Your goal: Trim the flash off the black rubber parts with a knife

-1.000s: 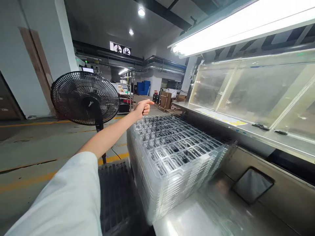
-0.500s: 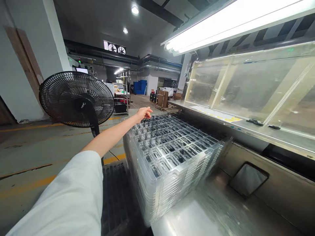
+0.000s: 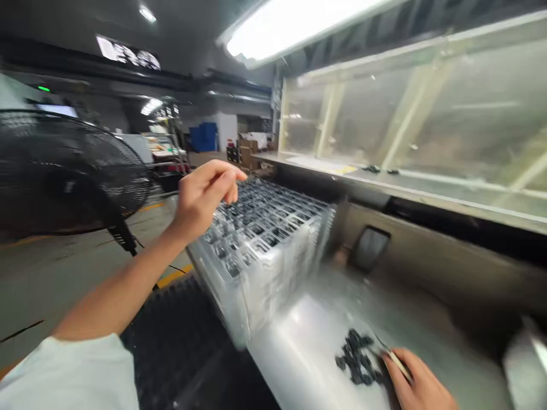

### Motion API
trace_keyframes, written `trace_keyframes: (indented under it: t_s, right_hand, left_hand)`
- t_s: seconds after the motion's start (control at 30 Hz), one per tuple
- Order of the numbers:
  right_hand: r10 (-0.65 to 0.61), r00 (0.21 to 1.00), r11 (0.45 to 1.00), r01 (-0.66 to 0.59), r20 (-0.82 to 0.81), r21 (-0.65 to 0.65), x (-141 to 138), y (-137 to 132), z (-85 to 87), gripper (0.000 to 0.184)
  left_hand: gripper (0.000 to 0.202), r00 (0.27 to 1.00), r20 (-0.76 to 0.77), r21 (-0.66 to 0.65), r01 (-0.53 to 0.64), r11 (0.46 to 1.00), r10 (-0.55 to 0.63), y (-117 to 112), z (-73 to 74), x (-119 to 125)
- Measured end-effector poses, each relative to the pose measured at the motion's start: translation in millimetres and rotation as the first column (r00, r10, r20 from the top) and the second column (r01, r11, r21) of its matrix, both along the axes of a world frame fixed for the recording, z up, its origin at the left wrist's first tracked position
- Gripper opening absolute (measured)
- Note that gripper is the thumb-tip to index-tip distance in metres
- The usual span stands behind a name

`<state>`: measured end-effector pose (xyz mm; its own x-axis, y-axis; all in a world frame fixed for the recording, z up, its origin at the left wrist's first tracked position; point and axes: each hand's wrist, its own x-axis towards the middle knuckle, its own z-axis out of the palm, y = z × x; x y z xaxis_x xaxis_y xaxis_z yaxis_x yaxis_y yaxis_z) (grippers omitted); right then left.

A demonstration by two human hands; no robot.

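currently, the left hand (image 3: pixel 209 193) is up in front of the far left part of a tall stack of clear plastic trays with rows of rectangular pockets (image 3: pixel 280 279), its fingers loosely curled and the index finger reaching forward; whether it pinches anything, or touches the trays, i cannot tell. at lower right, the right hand (image 3: pixel 416 381) grips a thin, pale-handled tool with a dark, narrow tip (image 3: pixel 400 367). that tip is just beside a loose heap of small black pieces (image 3: pixel 356 359), which lies on a shiny, grey metal worktop (image 3: pixel 307 356), right of the stack and well apart from it. blur hides the shape of each piece.

behind the worktop stands a brownish metal panel with a dark-rimmed, rounded opening (image 3: pixel 371 249), and above it runs a long grey ledge (image 3: pixel 427 191). to the left, a large black standing fan (image 3: pixel 68 182) is partly cut off, and a dark, gridded surface (image 3: pixel 171 341) spreads beneath the left forearm.
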<state>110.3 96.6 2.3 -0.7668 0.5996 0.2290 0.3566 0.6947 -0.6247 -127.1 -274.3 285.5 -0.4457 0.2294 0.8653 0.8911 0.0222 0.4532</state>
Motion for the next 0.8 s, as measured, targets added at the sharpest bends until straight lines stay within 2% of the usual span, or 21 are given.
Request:
trace_keyframes:
  t_s: [0.07, 0.1, 0.13, 0.17, 0.2, 0.27, 0.33, 0.4, 0.47, 0.53, 0.6, 0.67, 0.8]
  right_hand:
    - [-0.045, 0.999, 0.999, 0.045, 0.000, 0.016, 4.6, -8.1, 13.3, 0.037]
    - [-0.059, 0.998, 0.998, 0.060, -0.036, 0.031, 4.6, -10.6, 17.5, 0.038]
    - [-0.063, 0.995, 0.997, 0.067, -0.074, 0.048, 3.8, -11.8, 19.4, 0.039]
    - [-0.065, 0.990, 0.995, 0.074, -0.127, 0.067, 2.8, -12.1, 19.3, 0.038]
    - [-0.065, 0.983, 0.994, 0.079, -0.173, 0.079, 2.3, -11.8, 17.9, 0.036]
    - [-0.066, 0.974, 0.993, 0.086, -0.218, 0.083, 3.1, -11.1, 13.6, 0.033]
    - [-0.072, 0.969, 0.992, 0.093, -0.238, 0.079, 5.5, -10.6, 9.7, 0.030]
    - [-0.077, 0.965, 0.992, 0.098, -0.251, 0.073, 7.6, -9.6, 6.6, 0.028]
    - [-0.081, 0.962, 0.993, 0.099, -0.260, 0.060, 8.3, -8.2, 4.2, 0.026]
    - [-0.086, 0.960, 0.994, 0.100, -0.265, 0.041, 8.1, -6.8, 2.2, 0.025]
    - [-0.082, 0.961, 0.995, 0.093, -0.266, 0.027, 7.6, -5.8, 1.0, 0.024]
    - [-0.080, 0.961, 0.996, 0.089, -0.265, 0.021, 7.5, -5.1, 0.4, 0.023]
    - [-0.093, 0.960, 0.995, 0.102, -0.264, 0.019, 9.2, -5.5, 0.9, 0.021]
  left_hand:
    - [0.017, 0.963, -0.267, -0.166, -0.010, 0.986, -0.036, 6.7, -28.4, 58.5]
    - [0.021, 0.912, -0.388, -0.261, 0.032, 0.965, -0.135, 11.6, -44.7, 80.6]
    - [0.025, 0.863, -0.445, -0.339, 0.085, 0.937, -0.239, 19.0, -62.7, 97.8]
    - [0.027, 0.828, -0.468, -0.348, 0.148, 0.926, -0.308, 29.5, -82.5, 110.7]
    - [0.029, 0.812, -0.452, -0.371, 0.204, 0.906, -0.368, 43.3, -103.5, 120.3]
    - [0.029, 0.835, -0.372, -0.385, 0.258, 0.886, -0.405, 78.6, -145.9, 132.1]
    - [0.024, 0.907, -0.235, -0.458, 0.213, 0.863, -0.348, 117.9, -181.7, 135.6]
    - [0.022, 0.969, -0.070, -0.619, 0.144, 0.772, -0.237, 154.6, -206.4, 132.7]
    - [0.027, 0.992, 0.025, -0.789, 0.096, 0.606, -0.125, 185.6, -221.4, 127.3]
    - [0.029, 0.997, 0.034, -0.900, 0.063, 0.432, -0.073, 211.2, -230.3, 123.0]
    - [0.029, 0.997, 0.021, -0.946, 0.044, 0.320, -0.075, 232.3, -236.2, 121.0]
    - [0.027, 0.996, 0.015, -0.960, 0.038, 0.279, -0.085, 248.9, -240.2, 120.5]
    - [0.022, 0.994, 0.002, -0.967, 0.030, 0.254, -0.111, 266.7, -244.6, 120.2]
